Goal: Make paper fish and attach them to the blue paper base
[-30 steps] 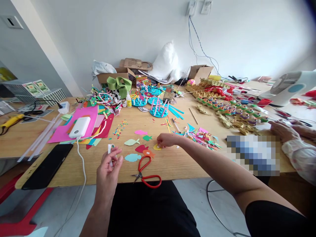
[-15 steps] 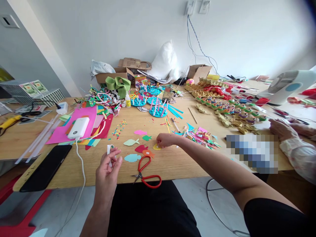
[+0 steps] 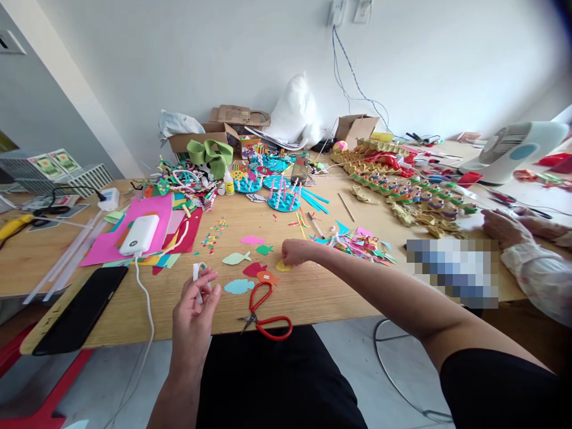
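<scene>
My left hand (image 3: 196,304) is raised over the table's front edge, its fingers closed on a narrow white strip (image 3: 195,274) with a curled end. My right hand (image 3: 295,252) reaches forward with bent fingers, its tips down on a yellow paper fish (image 3: 282,266); whatever they pinch is hidden. Around it lie more paper fish: pink (image 3: 252,240), green (image 3: 265,250), pale green (image 3: 236,258), red (image 3: 254,269), blue (image 3: 238,286) and orange (image 3: 267,277), the last with a small white square on it. Red-handled scissors (image 3: 263,319) lie near the edge, blades pointing left.
Paper scraps (image 3: 357,244) are heaped right of my forearm. At left sit a black phone (image 3: 80,310), a white power bank (image 3: 139,234) with its cable, and coloured sheets (image 3: 107,244). Blue decorated discs (image 3: 284,202) stand behind. Another person's hands (image 3: 504,227) work at the right.
The view has shifted slightly. Both hands keep nearly the same places, the left with the white strip and the right at the yellow fish.
</scene>
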Motion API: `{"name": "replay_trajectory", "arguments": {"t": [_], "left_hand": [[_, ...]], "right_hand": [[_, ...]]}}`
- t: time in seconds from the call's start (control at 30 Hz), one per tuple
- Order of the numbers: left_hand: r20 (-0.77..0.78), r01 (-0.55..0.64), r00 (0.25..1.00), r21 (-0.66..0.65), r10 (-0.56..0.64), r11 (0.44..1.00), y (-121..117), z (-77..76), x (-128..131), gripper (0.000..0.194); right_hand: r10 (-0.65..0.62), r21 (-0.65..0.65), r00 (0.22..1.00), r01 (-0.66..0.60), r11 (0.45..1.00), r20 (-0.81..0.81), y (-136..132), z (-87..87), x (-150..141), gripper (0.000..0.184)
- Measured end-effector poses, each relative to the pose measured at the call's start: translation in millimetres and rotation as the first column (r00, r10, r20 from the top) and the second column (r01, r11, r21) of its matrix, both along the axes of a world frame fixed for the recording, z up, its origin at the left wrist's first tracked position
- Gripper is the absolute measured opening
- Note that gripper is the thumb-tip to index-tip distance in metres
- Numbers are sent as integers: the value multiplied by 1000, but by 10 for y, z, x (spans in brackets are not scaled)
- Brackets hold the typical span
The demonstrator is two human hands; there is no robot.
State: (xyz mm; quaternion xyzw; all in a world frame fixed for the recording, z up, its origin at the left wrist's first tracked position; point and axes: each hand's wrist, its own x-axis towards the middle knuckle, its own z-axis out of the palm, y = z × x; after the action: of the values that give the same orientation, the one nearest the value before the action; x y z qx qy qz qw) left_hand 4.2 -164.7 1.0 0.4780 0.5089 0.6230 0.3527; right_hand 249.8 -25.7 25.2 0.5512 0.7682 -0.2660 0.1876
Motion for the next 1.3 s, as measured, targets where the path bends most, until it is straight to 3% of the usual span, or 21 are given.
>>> {"name": "replay_trajectory", "arguments": {"t": [0.33,0.63,0.8,0.9,1.07,1.3], "left_hand": [[19,-2,1000,9,1,1000,4,0,-22,27],[45,9,999,6,-9,1000,2,-27,-26,27],[26,96,995,6,-96,995,-36,6,-19,17],[8,141,990,-22,-141,990,-83,72,4,18],[42,179,983,-49,-177,983,-133,136,88,21],[43,162,986,-52,-160,985,-129,128,143,25]], "right_hand": [[-54,-84,999,55,995,8,42,44,-51,15],[-118,-56,993,120,991,29,111,28,188,47],[-146,-40,989,145,989,-21,36,10,220,54],[-172,-84,977,162,983,-127,21,-25,278,50],[-157,-14,958,158,987,-240,-13,-16,364,31],[-142,39,976,151,988,-167,-115,86,301,17]]}}
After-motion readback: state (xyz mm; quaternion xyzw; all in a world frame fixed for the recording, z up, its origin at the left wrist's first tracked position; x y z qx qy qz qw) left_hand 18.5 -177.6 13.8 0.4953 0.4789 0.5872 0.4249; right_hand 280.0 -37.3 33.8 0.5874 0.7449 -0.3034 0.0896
